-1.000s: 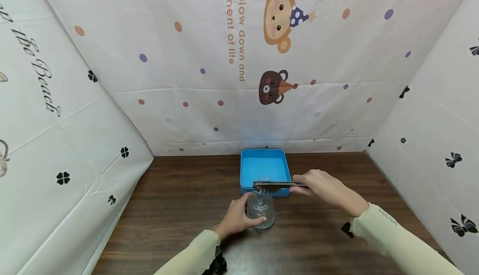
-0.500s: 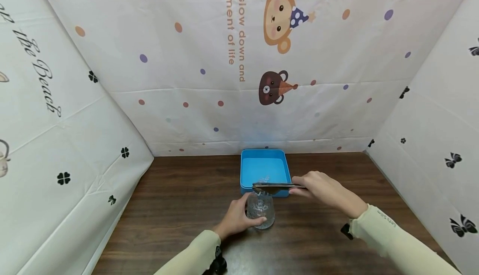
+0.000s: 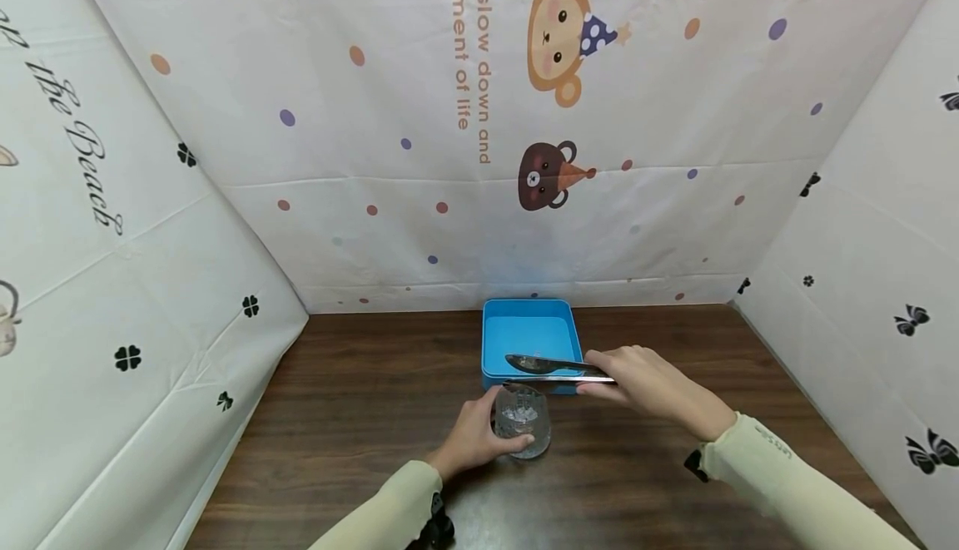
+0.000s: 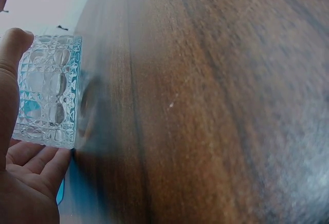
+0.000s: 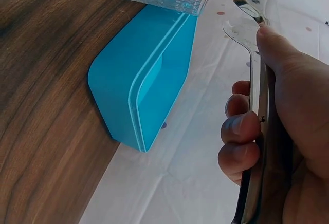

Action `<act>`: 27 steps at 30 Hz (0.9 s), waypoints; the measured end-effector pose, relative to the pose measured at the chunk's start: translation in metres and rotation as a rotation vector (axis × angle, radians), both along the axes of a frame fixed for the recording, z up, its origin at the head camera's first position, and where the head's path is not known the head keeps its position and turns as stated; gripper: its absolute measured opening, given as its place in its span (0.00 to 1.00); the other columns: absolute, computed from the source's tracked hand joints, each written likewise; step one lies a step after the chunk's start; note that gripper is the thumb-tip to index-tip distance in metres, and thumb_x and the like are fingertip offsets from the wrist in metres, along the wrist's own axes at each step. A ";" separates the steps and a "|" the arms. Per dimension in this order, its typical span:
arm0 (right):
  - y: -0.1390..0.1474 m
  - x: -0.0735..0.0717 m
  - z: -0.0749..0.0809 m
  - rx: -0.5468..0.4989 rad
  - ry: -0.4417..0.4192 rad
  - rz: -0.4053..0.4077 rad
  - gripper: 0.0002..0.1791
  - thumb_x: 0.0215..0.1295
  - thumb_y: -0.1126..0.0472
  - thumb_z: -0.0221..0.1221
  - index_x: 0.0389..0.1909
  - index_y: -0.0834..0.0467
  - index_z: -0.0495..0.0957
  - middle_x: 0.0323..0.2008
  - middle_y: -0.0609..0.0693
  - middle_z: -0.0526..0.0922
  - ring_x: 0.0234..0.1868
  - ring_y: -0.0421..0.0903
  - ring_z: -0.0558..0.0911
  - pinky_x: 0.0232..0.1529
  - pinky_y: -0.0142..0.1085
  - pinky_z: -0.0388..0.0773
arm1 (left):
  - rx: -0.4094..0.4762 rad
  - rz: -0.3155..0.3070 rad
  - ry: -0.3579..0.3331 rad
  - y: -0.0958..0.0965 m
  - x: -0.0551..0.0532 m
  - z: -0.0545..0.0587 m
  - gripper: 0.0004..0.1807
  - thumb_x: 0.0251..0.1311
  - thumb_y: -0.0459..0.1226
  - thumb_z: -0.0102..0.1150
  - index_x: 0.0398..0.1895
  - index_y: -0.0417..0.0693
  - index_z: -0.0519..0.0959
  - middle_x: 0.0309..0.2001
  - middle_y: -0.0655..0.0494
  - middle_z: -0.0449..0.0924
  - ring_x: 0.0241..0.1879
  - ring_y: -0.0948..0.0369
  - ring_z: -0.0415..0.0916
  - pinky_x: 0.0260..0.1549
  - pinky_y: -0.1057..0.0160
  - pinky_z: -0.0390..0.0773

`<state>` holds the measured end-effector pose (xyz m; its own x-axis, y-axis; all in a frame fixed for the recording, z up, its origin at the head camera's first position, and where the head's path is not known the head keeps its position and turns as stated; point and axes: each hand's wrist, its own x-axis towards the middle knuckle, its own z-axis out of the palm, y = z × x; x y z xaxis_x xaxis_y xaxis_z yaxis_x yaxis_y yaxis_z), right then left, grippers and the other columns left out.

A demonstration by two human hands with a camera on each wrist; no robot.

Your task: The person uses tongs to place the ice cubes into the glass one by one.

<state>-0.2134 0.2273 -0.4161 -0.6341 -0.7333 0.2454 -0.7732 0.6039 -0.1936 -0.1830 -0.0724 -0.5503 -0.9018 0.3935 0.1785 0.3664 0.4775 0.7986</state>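
Note:
My left hand (image 3: 479, 432) grips a clear cut-glass tumbler (image 3: 534, 442) standing on the table, the thumb on its near side. In the left wrist view the fingers lie behind the patterned tumbler (image 4: 49, 90). Something clear (image 3: 527, 418) shows inside it. My right hand (image 3: 648, 379) holds metal serving tongs (image 3: 550, 364) level over the tumbler's rim, their two arms spread apart. The right wrist view shows one forked tip and one spoon-shaped tip on the tongs (image 5: 263, 98), with nothing visible between them.
A blue rectangular box (image 3: 528, 325) without a lid stands right behind the tumbler, partly covered by the tongs in the head view. Printed white cloth (image 3: 404, 234) hangs behind and at both sides of the brown wooden table (image 3: 375, 417).
The tongs have gone from closed together to spread apart. The clear thing at their tips is gone from there, and something clear shows inside the tumbler. The left hand has stayed put.

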 end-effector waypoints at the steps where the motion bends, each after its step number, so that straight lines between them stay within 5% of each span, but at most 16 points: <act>1: 0.000 0.000 0.000 -0.004 0.006 0.001 0.14 0.72 0.45 0.63 0.34 0.49 0.75 0.18 0.33 0.61 0.17 0.29 0.59 0.19 0.27 0.57 | 0.003 -0.002 0.000 0.000 0.000 0.000 0.40 0.54 0.59 0.74 0.64 0.49 0.72 0.48 0.59 0.83 0.42 0.70 0.80 0.41 0.66 0.81; 27: 0.013 -0.013 -0.007 -0.052 -0.001 -0.073 0.14 0.70 0.45 0.65 0.41 0.52 0.80 0.22 0.33 0.70 0.18 0.29 0.65 0.18 0.27 0.65 | 0.056 -0.023 -0.045 0.001 -0.004 -0.002 0.42 0.54 0.57 0.76 0.68 0.52 0.71 0.57 0.56 0.82 0.52 0.63 0.81 0.49 0.62 0.82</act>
<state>-0.2264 0.2399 -0.4230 -0.6860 -0.6710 0.2814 -0.7270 0.6480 -0.2273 -0.1874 -0.0713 -0.5526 -0.9002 0.4049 0.1602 0.3399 0.4236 0.8397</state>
